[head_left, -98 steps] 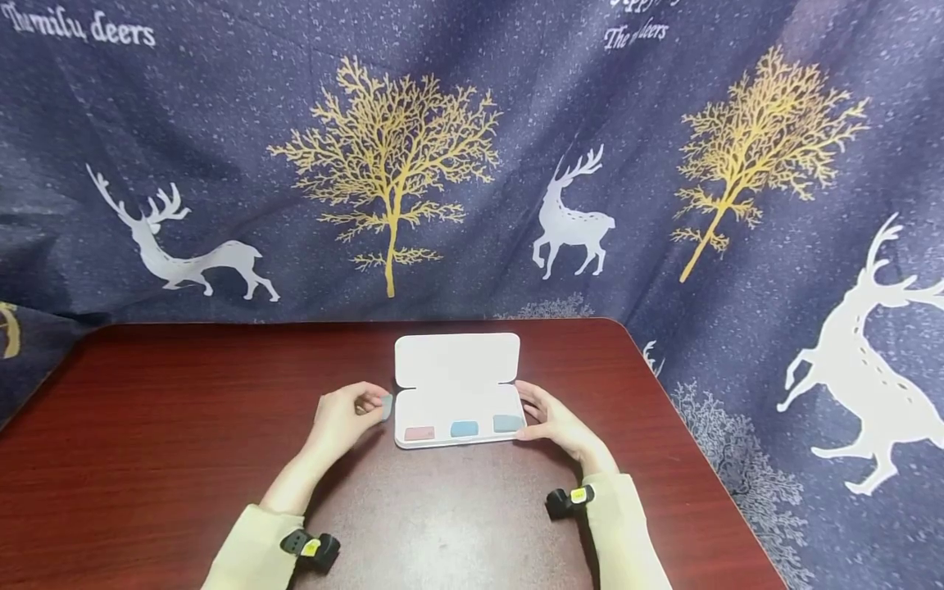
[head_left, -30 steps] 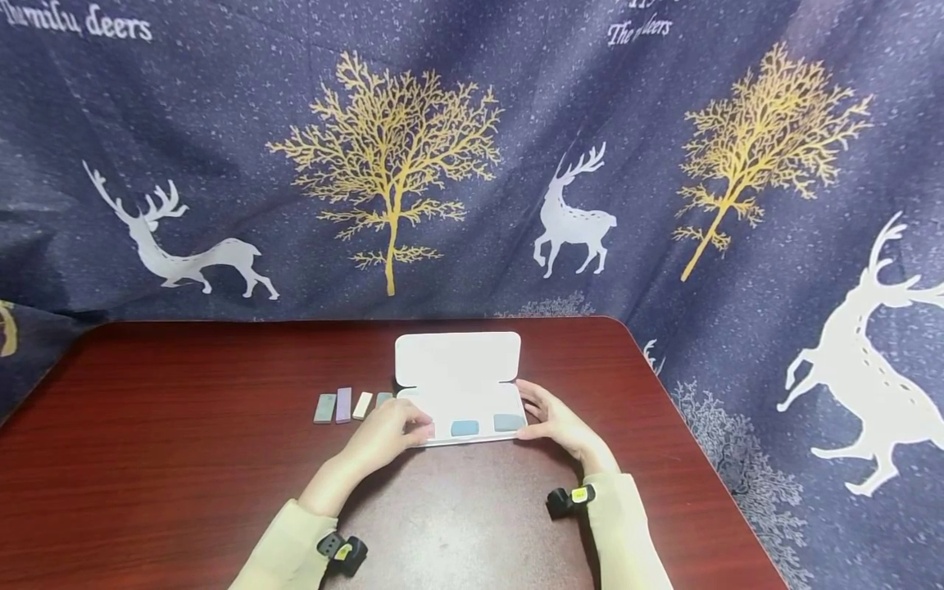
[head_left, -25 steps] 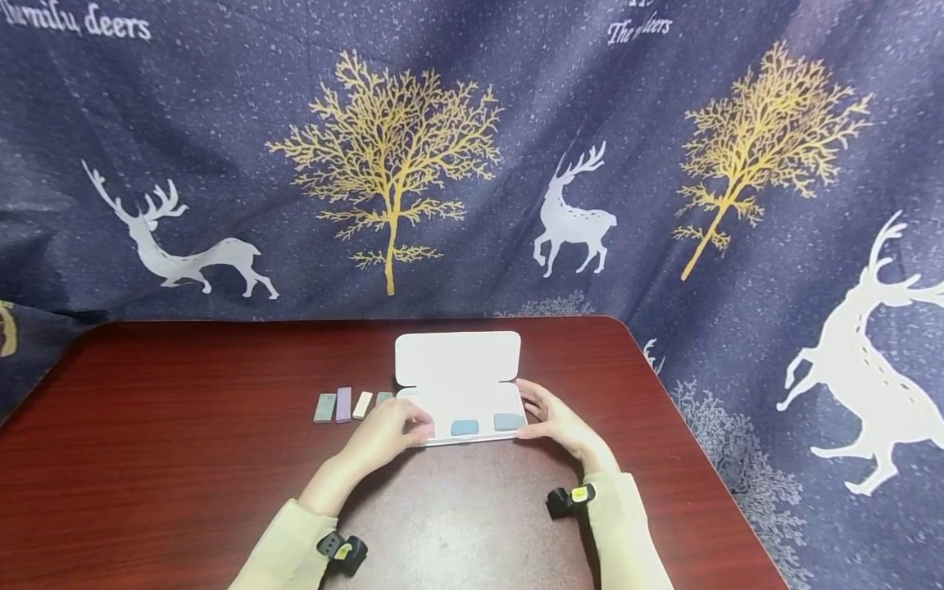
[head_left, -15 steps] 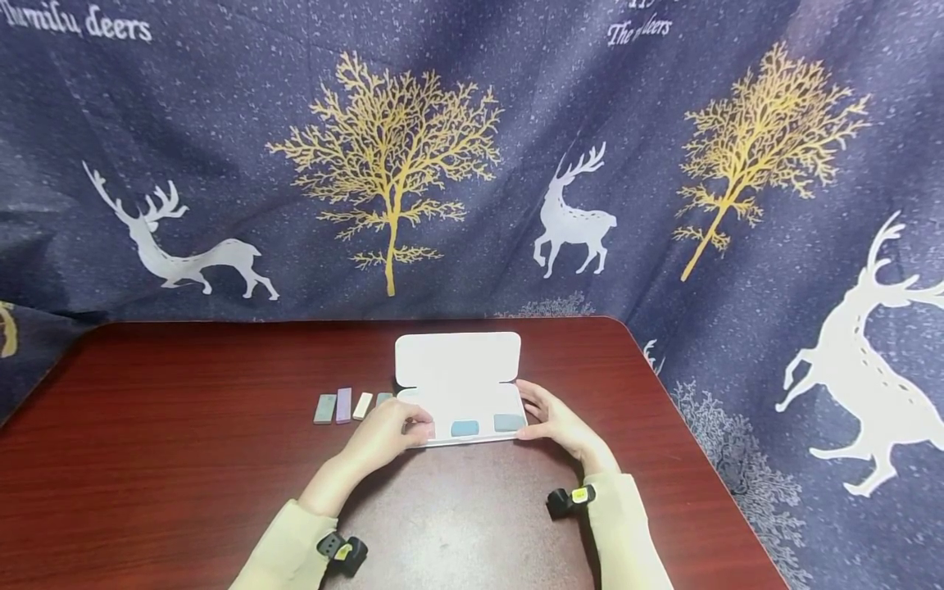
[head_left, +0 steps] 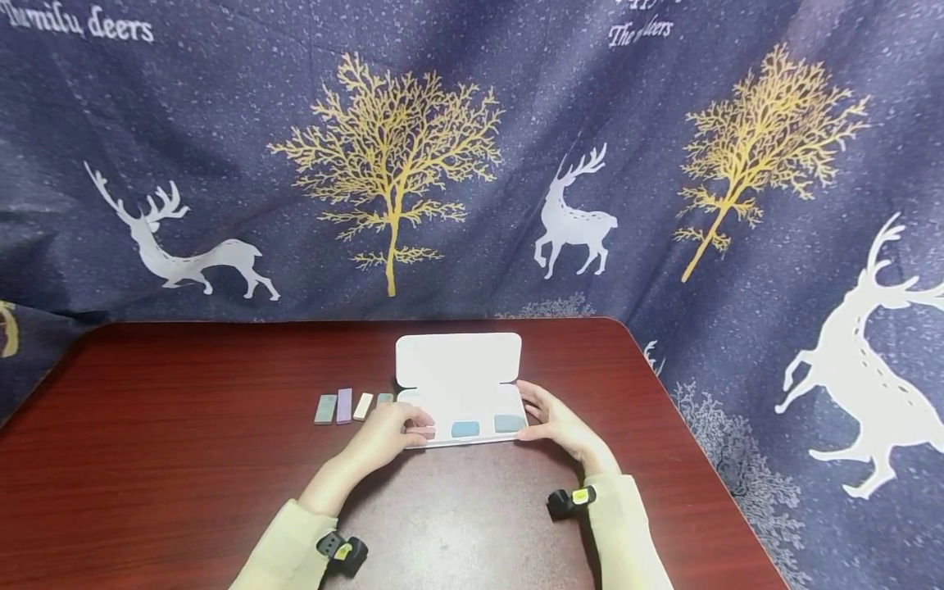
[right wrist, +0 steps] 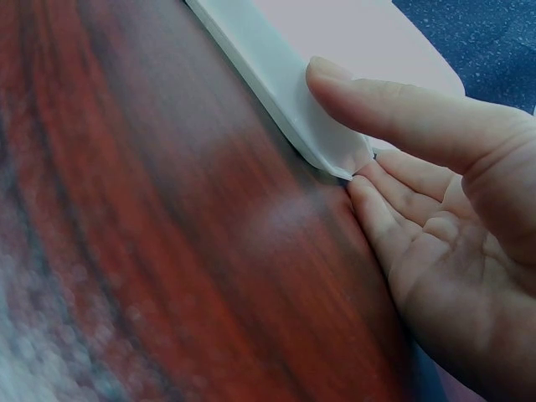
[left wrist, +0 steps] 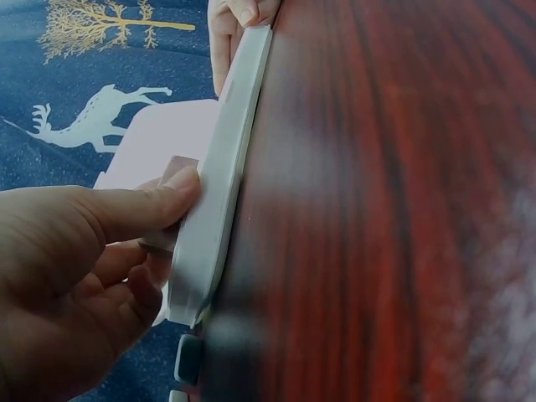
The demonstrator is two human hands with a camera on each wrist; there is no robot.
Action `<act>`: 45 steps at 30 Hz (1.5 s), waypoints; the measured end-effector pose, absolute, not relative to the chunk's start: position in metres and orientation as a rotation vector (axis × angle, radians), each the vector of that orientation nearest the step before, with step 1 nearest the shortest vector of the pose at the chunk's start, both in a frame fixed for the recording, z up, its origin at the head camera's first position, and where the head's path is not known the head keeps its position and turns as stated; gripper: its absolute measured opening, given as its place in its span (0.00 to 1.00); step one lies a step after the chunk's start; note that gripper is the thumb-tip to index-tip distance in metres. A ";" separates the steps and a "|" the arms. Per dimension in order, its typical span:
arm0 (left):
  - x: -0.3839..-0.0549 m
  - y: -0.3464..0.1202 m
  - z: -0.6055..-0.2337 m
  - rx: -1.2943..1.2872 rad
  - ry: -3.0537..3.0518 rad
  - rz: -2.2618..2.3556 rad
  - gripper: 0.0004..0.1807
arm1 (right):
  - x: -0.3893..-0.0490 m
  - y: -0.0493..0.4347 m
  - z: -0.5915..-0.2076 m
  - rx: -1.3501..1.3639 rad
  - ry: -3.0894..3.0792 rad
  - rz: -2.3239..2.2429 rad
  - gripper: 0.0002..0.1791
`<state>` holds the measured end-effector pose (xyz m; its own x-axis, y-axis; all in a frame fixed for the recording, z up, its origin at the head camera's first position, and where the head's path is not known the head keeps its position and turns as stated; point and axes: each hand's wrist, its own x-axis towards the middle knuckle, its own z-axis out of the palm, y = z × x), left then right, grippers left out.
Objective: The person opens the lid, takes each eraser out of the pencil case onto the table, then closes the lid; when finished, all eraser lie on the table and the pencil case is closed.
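Note:
A white hinged case [head_left: 465, 401] lies open on the table, its lid [head_left: 457, 359] folded back. My left hand [head_left: 387, 430] reaches over the case's front left corner and pinches a small pink rectangular block [head_left: 424, 431] between thumb and fingers. In the left wrist view that block [left wrist: 177, 172] stands up past the case's front wall, partly covered by the thumb. A blue block [head_left: 465, 428] and a grey-blue block [head_left: 509, 424] sit along the front inside. At the right end, my right hand [head_left: 553, 422] holds the case, thumb over the rim and fingers against the side.
Left of the case lie a green block [head_left: 325, 409], a purple block [head_left: 344, 406], a white block [head_left: 363, 406] and a teal block [head_left: 384, 399], the last partly behind my left hand. A printed cloth [head_left: 472, 164] hangs behind the table [head_left: 184, 451].
My left hand has set the teal block down left of the case and moved right onto the pink block, which shows slightly more now. The right hand stays on the case.

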<state>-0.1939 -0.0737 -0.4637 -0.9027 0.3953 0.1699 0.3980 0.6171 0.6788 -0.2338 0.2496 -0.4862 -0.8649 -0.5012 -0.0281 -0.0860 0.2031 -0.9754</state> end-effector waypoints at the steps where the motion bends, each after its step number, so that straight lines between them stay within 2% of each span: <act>1: -0.194 -0.074 -0.463 -0.700 -2.823 -1.178 0.08 | -0.234 0.250 -0.487 -0.551 2.142 -1.706 0.51; 20: -0.191 -0.075 -0.459 -0.697 -2.834 -1.180 0.03 | -0.233 0.251 -0.489 -0.544 2.137 -1.711 0.51; 30: -0.194 -0.086 -0.455 -0.680 -2.756 -1.275 0.04 | -0.234 0.251 -0.488 -0.539 2.155 -1.684 0.51; 45: -0.200 -0.115 -0.450 -0.393 -2.736 -1.386 0.12 | -0.234 0.251 -0.486 -0.526 2.166 -1.675 0.51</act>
